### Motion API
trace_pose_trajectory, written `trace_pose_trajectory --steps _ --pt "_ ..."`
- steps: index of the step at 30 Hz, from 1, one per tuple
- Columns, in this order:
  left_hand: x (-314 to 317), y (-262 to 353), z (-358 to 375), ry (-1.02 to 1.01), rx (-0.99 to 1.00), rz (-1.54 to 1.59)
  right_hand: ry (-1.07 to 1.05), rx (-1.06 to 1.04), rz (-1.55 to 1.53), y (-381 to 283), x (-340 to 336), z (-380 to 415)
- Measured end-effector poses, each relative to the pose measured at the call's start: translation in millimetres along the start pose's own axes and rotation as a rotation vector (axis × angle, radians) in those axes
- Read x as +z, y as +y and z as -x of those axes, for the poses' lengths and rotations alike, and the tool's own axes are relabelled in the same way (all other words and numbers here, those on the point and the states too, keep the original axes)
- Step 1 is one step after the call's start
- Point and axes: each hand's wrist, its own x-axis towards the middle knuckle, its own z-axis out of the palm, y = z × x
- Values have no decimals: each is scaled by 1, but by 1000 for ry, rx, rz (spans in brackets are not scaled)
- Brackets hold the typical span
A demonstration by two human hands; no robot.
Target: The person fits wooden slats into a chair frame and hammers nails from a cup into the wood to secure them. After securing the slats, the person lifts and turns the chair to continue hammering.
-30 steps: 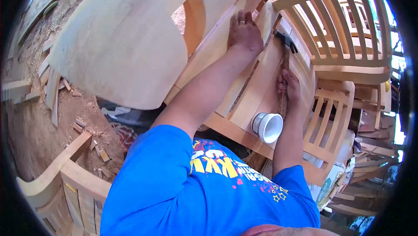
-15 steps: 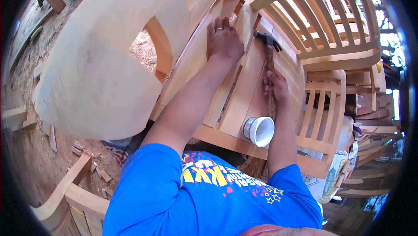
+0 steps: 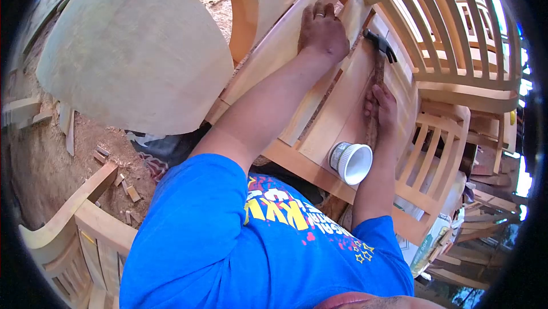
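My right hand [image 3: 381, 106] is wrapped round the wooden handle of a claw hammer [image 3: 379, 66], whose dark metal head points away from me over the seat slats. My left hand [image 3: 323, 32], with a ring on one finger, lies back-up on a pale wooden slat [image 3: 288, 49] of the bench seat. Its fingers are bent and slightly apart, and the thumb is hidden. Near my right forearm, a white plastic cup [image 3: 351, 163] with a printed side rests tilted on the seat, its mouth towards me. Narrow gaps show between the slats.
A large pale wooden panel [image 3: 137, 52] with a cut-out stands on the left. Slatted backrests [image 3: 445, 29] rise at the right. Another wooden chair [image 3: 94, 217] is at lower left, near offcuts [image 3: 132, 194] and sawdust on the ground. More timber lies at far right.
The view has shifted, so the bench, hands and hammer appear further right in the picture. My left hand remains on the slat, and my right hand keeps its grip on the hammer.
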Motion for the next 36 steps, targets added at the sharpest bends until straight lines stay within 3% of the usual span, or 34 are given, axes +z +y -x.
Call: trace_pose_trajectory --steps 5,21,24,28,33,36 --pt "5 3 -5 4 -32 37 26 63 -62 -9 5 8" --pt "-11 3 -10 -25 -6 71 -9 -18 -42 -4 3 6" --pt "-2 -3 -20 161 -73 4 5 -34 -22 -5 5 7" --pt "-6 -13 -40 52 -51 -130 6 -32 4 -5 4 6" --pt "-4 -21 -44 101 -3 -141 33 -22 30 -13 10 12" --pt "-12 -14 -44 59 -29 -110 95 -185 265 -39 25 12"
